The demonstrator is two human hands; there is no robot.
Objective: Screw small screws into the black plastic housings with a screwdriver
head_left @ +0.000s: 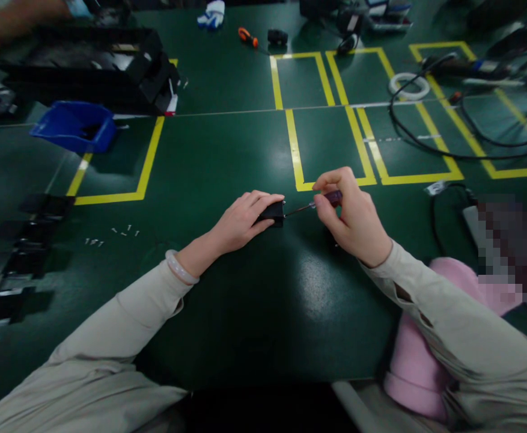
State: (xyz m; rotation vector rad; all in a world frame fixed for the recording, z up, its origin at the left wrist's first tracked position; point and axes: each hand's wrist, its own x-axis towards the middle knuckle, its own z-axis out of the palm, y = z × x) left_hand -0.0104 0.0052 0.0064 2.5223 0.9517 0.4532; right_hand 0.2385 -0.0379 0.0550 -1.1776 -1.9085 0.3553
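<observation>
My left hand (240, 222) lies on the green table and grips a small black block (273, 212) between thumb and fingers. My right hand (351, 216) is closed around a small screwdriver (321, 202) with a dark reddish handle. Its thin shaft points left and its tip meets the right side of the black block. Both hands sit near the middle of the table, just below a yellow taped rectangle (330, 144).
Several tiny screws (110, 236) lie to the left. Black parts (20, 258) line the left edge, with a blue bin (74, 125) and a black tray stack (96, 66) behind. Black cables (452, 129), a white tape roll (409, 85) and an orange-handled tool (247, 37) lie further back. A pink object (419, 361) sits at my right.
</observation>
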